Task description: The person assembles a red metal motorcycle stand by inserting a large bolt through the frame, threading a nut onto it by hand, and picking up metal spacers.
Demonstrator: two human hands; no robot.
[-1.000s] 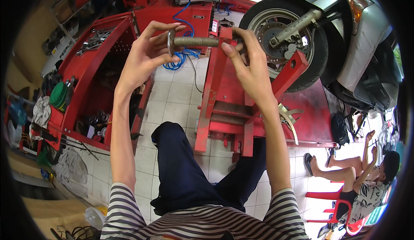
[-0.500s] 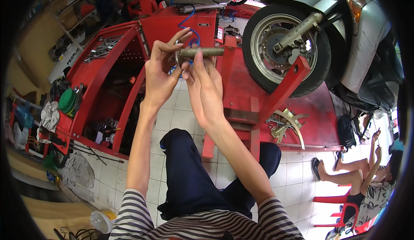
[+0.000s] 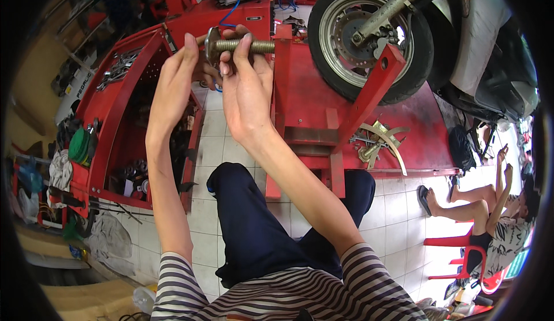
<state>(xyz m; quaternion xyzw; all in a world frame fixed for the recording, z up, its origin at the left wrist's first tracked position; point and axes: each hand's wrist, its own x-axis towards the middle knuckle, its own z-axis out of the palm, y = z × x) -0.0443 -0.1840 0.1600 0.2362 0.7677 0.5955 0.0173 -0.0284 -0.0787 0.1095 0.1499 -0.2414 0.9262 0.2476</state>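
A thick threaded screw (image 3: 261,47) with a round metal disc (image 3: 212,45) at its left end lies roughly level in front of me. Its right end meets the edge of a red upright plate (image 3: 283,61); whether it passes inside, I cannot tell. Around the disc end, my left hand (image 3: 170,90) is closed, some of its fingers hidden behind the disc. My right hand (image 3: 249,93) closes on the threaded shaft from below, one finger lying across the threads.
A scooter's front wheel (image 3: 369,41) stands on the red lift (image 3: 421,142), behind a slanted red bar (image 3: 369,96). Metal parts (image 3: 378,142) lie on the lift. To the left is a red tool cabinet (image 3: 104,107) with wrenches. A person (image 3: 496,217) sits at right.
The view has shifted, so the screw and both hands appear farther up and left. My left hand has turned about the disc, and my right fingers have curled more around the shaft.
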